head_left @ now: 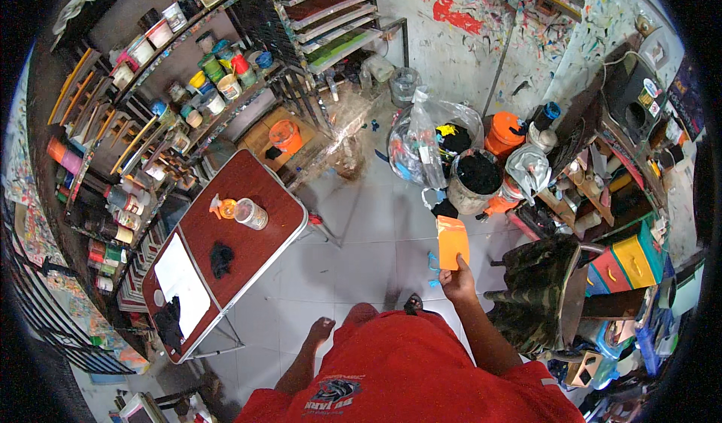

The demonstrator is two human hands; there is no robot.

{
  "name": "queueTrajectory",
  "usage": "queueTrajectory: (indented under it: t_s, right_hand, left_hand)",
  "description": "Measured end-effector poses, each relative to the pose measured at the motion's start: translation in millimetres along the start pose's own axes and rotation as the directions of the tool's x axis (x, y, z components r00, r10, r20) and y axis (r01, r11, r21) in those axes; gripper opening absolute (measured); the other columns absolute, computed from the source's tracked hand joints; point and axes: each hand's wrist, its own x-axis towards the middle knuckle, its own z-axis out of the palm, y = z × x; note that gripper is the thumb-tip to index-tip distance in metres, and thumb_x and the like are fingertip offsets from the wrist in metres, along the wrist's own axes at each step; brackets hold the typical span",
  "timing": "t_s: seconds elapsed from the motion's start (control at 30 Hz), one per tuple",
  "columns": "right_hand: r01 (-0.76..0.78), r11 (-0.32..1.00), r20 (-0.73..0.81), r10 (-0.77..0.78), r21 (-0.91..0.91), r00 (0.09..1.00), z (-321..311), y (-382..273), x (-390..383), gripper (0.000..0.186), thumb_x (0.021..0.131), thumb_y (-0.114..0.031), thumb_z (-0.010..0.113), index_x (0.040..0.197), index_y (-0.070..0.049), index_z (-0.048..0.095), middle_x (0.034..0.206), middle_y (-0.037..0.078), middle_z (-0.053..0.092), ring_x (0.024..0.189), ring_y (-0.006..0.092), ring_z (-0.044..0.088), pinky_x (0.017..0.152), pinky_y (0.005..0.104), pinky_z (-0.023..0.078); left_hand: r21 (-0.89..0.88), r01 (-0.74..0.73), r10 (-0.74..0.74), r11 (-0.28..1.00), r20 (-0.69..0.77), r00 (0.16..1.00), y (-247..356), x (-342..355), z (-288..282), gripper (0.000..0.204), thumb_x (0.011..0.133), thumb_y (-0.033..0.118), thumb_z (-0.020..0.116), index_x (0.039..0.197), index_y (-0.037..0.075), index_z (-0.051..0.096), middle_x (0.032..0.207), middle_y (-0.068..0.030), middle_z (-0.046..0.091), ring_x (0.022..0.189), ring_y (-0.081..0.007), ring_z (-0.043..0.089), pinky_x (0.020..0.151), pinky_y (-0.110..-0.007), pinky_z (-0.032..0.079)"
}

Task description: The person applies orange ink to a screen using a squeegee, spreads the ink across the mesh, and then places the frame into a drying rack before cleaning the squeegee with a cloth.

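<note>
An orange flat piece [453,244] (a paler band marks its far end) is well to the right of the folding desk [244,254], above the tiled floor [353,257]. The person's right grip [459,278] grasps its near end, thumb across the face. The left grip [322,330] hangs off the desk's right side; its fingers look curled, but whether it is released or clenched one cannot tell.

On the desk lie a white sheet [184,282], a dark cloth [170,321] at the sheet's near end, a black cloth [220,260], an orange bottle [225,208] and a clear jar [250,214]. Right of the desk, a pail of black material [479,173], a clear plastic bag [415,148] and an orange bucket [504,133] crowd together; farther right of it stands a camouflage-draped chair [532,291]. Left of the desk, shelves hold many paint tubs [159,34], some labelled in print too small to read.

Large red lettering [457,18] marks the wall beyond the desk; the person's red shirt [421,363], right of the desk, bears a printed emblem [335,394] with letters.
</note>
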Motion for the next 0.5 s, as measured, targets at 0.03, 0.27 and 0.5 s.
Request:
queueTrajectory:
  t_s: [0.03, 0.27, 0.5]
  right_hand:
    - [0.063, 0.998, -0.066, -0.065, -0.029, 0.996, 3.9, -6.3, 3.5, 0.022, 0.086, -0.029, 0.059, 0.100, -0.013, 0.054, 0.083, -0.002, 0.058, 0.070, 0.0098, 0.055, 0.059, 0.0226, 0.044]
    - [0.112, 0.992, -0.107, -0.105, 0.064, 0.989, -6.6, -27.7, 54.7, 0.022, 0.088, -0.025, 0.054, 0.105, -0.011, 0.052, 0.095, 0.001, 0.060, 0.081, 0.0155, 0.056, 0.068, 0.0283, 0.045]
    - [0.165, 0.982, -0.191, -0.145, 0.094, 0.971, 10.7, -25.0, 137.5, 0.026, 0.089, -0.023, 0.052, 0.107, -0.004, 0.050, 0.097, 0.007, 0.057, 0.084, 0.0187, 0.056, 0.069, 0.0302, 0.046]
  left_hand:
    - [-0.012, -0.093, 0.093, 0.996, -0.022, 0.995, 21.7, 12.6, -5.1, 0.040, 0.085, 0.037, 0.054, 0.100, 0.000, 0.058, 0.096, -0.0181, 0.063, 0.091, -0.0294, 0.060, 0.079, -0.038, 0.047]
    - [0.004, -0.017, 0.017, 1.000, 0.100, 0.995, 140.5, 105.8, -48.2, 0.042, 0.085, 0.039, 0.054, 0.100, 0.000, 0.057, 0.095, -0.0183, 0.062, 0.089, -0.0314, 0.059, 0.079, -0.038, 0.046]
    - [0.056, -0.145, 0.121, 0.988, 0.315, 0.941, 142.2, 257.7, -27.6, 0.043, 0.083, 0.040, 0.054, 0.100, 0.000, 0.056, 0.097, -0.0211, 0.062, 0.093, -0.0331, 0.059, 0.083, -0.038, 0.046]
